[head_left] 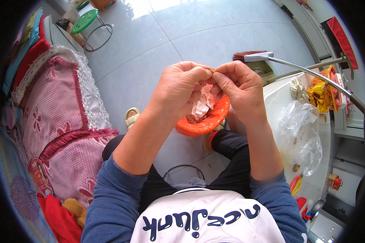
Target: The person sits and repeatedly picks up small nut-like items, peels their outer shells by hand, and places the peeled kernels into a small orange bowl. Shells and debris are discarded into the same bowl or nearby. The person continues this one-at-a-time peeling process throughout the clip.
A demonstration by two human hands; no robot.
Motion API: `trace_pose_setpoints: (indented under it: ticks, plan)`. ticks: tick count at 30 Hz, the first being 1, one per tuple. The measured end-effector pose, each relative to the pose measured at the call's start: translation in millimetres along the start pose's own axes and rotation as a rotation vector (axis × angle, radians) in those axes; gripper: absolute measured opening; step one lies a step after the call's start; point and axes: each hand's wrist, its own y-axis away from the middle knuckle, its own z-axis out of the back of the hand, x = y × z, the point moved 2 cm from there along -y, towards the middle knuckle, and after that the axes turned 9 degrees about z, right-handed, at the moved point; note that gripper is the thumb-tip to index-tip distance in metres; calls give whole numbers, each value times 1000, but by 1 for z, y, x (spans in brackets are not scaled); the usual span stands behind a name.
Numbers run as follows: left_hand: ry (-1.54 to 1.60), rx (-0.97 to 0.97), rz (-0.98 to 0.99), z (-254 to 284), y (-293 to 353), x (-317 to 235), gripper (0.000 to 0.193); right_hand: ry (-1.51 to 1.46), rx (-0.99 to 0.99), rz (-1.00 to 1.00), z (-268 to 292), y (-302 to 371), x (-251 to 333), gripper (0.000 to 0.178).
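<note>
My left hand point(180, 85) and my right hand point(242, 87) meet fingertip to fingertip in front of me. Between the thumbs and forefingers is a small brown piece point(212, 70), mostly hidden by the fingers, so its kind cannot be made out. Both hands are closed in a pinch on it. Below them, between my feet, a bin lined with an orange plastic bag point(195, 128) holds crumpled pale pink and brown scraps point(200, 109).
At right, a white tabletop point(274, 105) bears a clear plastic bag point(298, 133), a small brown lump point(296, 167) and an orange basket point(329, 87). A broom point(258, 56) and dustpan point(265, 69) stand beyond. Left are a pink-covered seat point(54, 107) and a green stool point(85, 21).
</note>
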Motion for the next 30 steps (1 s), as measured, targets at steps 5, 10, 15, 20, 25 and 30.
trace_pose_setpoints:
  ticks: [5, 10, 15, 20, 25, 30]
  plan:
    - [-12, -34, 6, 2, 0, -1, 6, 433, 21, 369, -9, 4, -4, 5]
    - [-6, -59, -12, -2, 3, 0, 14, 377, -9, 310, -12, 6, -2, 2]
    - [11, 57, -19, -4, 3, 0, 9, -222, 7, -184, 2, -1, -3, 8]
    - [-44, 117, 24, 0, 0, -3, 10, -547, 60, -352, 11, -6, -8, 8]
    - [-186, -31, -77, -4, 1, 1, 6, 19, 63, -47, 5, 0, -3, 5]
    - [-833, -220, -384, -7, 5, 3, 8, 712, 171, 439, -1, 2, 7, 10]
